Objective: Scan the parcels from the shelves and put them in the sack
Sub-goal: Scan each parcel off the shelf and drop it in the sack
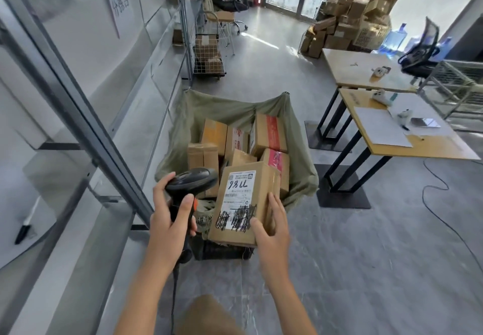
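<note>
Left hand: the left hand has its grip closed around one black handheld scanner, fingers curled round the handle, an orange trigger just beside the forefinger; the scanner head points toward the parcel's label.

Right hand: the right hand grips one cardboard parcel at its near right corner, thumb on the top face and fingers curled round the side.

Held parcel: tilted, label side up, over the near edge of the sack (its white label carries handwritten digits and black scribble over the lower part).

Cable: one dark cable hangs from the scanner handle, running down between the forearms.

Sack: one olive-green sack stands open on the floor just beyond the hands, its mouth stretched wide.

Parcels in sack: about seven cardboard boxes lie inside, touching one another; two show red tape (some are partly hidden, so the count is uncertain).

Shelves: metal shelving runs along the left side.

Surfaces: two wooden-topped surfaces stand to the right, with papers and small items on them.

Wire cart: one wire cart holding boxes stands farther along the left.

Far pile: a stack of cardboard boxes sits by the far windows, too many to count.
</note>
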Tool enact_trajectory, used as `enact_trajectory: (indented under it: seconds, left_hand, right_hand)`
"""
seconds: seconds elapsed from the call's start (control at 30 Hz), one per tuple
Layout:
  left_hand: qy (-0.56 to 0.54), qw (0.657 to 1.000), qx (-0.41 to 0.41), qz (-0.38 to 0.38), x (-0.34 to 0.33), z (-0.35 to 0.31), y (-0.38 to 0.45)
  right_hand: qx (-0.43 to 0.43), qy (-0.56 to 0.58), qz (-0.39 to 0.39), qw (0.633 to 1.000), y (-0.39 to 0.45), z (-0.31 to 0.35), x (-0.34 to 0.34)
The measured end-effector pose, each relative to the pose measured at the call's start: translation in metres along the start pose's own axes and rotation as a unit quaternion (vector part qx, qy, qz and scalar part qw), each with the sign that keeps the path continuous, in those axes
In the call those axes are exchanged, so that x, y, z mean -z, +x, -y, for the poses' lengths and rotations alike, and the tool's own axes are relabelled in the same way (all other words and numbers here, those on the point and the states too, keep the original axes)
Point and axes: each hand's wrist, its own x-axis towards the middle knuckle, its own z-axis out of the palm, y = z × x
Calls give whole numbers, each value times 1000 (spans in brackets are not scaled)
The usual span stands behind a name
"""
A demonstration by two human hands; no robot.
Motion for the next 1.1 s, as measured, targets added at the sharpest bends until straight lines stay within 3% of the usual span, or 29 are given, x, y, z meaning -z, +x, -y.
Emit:
enact_trajectory:
  seconds: [0.23, 0.47, 0.57, 0.63, 0.73, 1.1]
  left_hand:
    - [0, 1000, 3, -2, -16, 20, 102]
    - [-6, 1000, 14, 11, -23, 30, 218]
    - [-8, 1000, 27, 14, -24, 38, 253]
    - [-3, 999, 36, 19, -26, 46, 271]
    - [6, 998, 54, 22, -32, 58, 288]
    - [46, 995, 84, 15, -56, 64, 290]
  right_hand:
    - [-10, -7, -8, 1000, 103, 8, -42]
    - [30, -75, -8, 997, 262, 31, -99]
    - [5, -239, 3, 971, 335, 17, -120]
    - [-42, -403, 61, 912, 371, -5, -128]
    - [-88, -462, 106, 876, 391, -33, -134]
    - [-43, -441, 113, 889, 396, -43, -118]
